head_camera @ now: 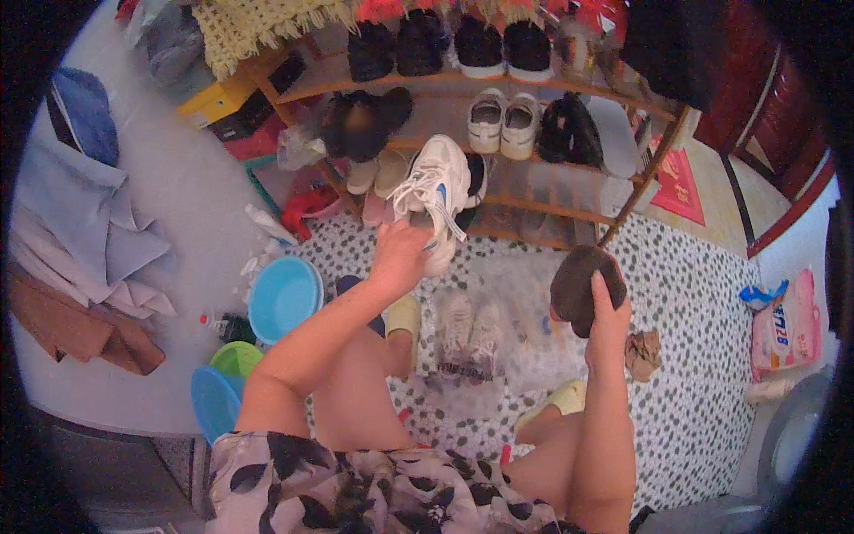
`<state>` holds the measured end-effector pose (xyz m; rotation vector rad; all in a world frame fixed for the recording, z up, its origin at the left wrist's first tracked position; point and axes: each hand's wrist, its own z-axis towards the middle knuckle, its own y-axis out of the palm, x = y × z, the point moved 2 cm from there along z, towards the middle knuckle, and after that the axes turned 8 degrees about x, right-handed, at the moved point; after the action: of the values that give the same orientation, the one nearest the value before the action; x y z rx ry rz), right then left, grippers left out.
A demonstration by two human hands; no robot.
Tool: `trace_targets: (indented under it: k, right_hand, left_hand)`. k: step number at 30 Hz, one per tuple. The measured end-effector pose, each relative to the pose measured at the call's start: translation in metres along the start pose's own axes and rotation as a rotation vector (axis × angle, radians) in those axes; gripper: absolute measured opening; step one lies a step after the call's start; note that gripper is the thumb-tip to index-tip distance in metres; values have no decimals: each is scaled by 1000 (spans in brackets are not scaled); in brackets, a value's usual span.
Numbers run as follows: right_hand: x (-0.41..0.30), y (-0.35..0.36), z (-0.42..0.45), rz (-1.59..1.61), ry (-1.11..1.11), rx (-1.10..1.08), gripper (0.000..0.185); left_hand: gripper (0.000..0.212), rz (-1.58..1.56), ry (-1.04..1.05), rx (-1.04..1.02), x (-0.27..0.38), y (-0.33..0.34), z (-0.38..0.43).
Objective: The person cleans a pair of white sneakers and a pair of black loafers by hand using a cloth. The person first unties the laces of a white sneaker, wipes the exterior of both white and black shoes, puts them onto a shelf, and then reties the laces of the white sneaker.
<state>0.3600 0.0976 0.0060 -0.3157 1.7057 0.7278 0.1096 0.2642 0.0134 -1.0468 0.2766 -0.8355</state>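
My left hand [400, 250] grips a white lace-up sneaker [434, 177] with a small blue patch, its laces hanging loose. The sneaker is in front of the wooden shoe rack [494, 230], toe pointing toward the shelves. In my right hand [608, 310] is a dark brown, rounded, flat object [580, 284] with a reddish edge; its exact kind is unclear. My thumb lies across its face. Below and between my hands, a pair of whitish lace-up shoes [470, 334] rests on the floor, under or inside clear plastic.
Several pairs of shoes fill the rack, including white sneakers [504, 123] and black shoes [567, 130]. Blue basins [283, 300], a dark bottle [233, 327] and folded clothes [80, 220] are at left. A crumpled brown piece [642, 354] and a pink package [787, 327] lie at right.
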Motion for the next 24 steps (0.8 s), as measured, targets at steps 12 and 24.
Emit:
trace_targets:
  k: [12,24]
  right_hand:
    - [14,19,19,-154,49,-112,40]
    - [25,21,32,-161,96,-112,35]
  left_hand:
    - [25,354,-21,-24,-70,30,150]
    - [37,225,-74,-121,-98,111,243]
